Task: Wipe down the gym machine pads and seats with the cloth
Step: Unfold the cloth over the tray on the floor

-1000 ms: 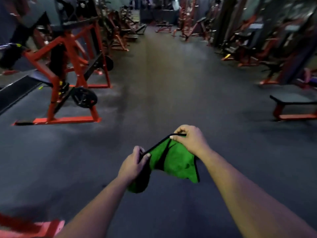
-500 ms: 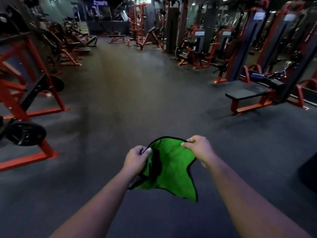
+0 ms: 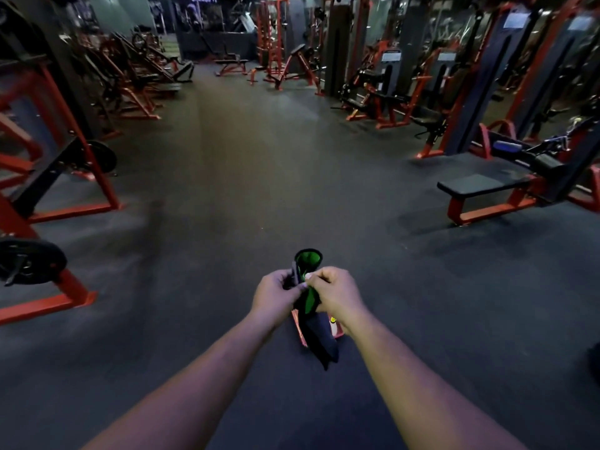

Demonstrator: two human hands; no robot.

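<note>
Right at the middle of the view, both bare hands meet over a green microfibre cloth with black edging (image 3: 308,302), bunched up between them and held in the air above the dark rubber gym floor (image 3: 259,190). The left hand (image 3: 276,295) has its fingers curled around the cloth's left side, and the right hand (image 3: 336,295) pinches the fabric from the right, thumb and fingertips closed on it; the two hands sit just beside each other, nearly touching. A folded loop of the cloth stands up above the knuckles, showing its green inside, while the rest hangs down below the wrists as a dark tail (the lower part looks almost black in this light).

Off to the right, well apart from the hands, stands a flat black padded bench on a red-orange steel frame (image 3: 480,185). On the left, a red-orange plate-loaded machine frame (image 3: 61,144) carries a round black weight plate (image 3: 31,261) near the lower left edge. Further machines in the same red and black line both sides of the aisle, blurred by distance.
</note>
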